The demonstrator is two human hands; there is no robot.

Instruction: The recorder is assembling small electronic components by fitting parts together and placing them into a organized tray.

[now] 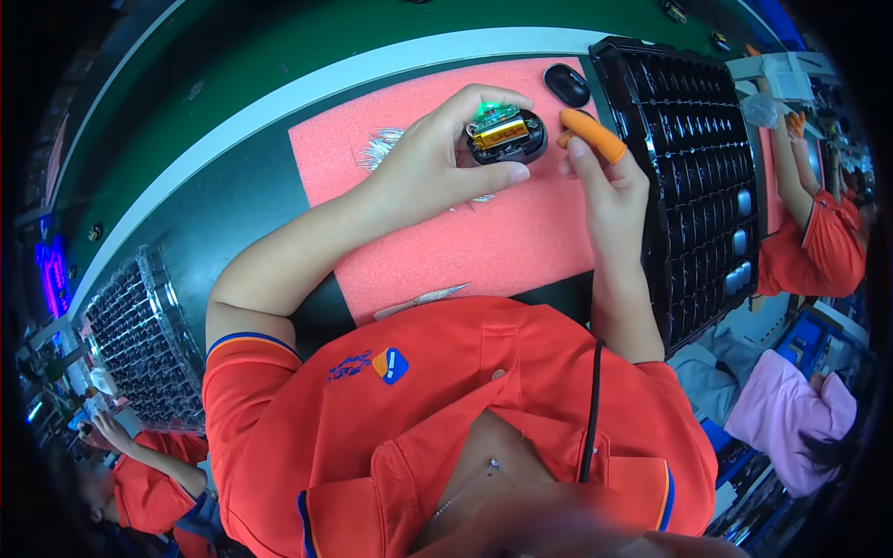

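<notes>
My left hand is closed around a small rounded black device housing. The housing lies uncovered, with a gold-yellow wrapped block inside and a green-lit circuit board at its far edge. Just right of it is my right hand, wearing orange finger covers. Its thumb and fingers are drawn together in a pinch, and what they hold, if anything, is too small to make out. Both hands are above a pink foam mat. A closed black oval device rests at the mat's far right corner.
Thin silvery pieces lie in a pile behind my left wrist. Tweezers lie at the mat's near edge. To the right stands a black compartment tray holding several silvery parts; a clear tray is at left. Co-workers sit on both sides.
</notes>
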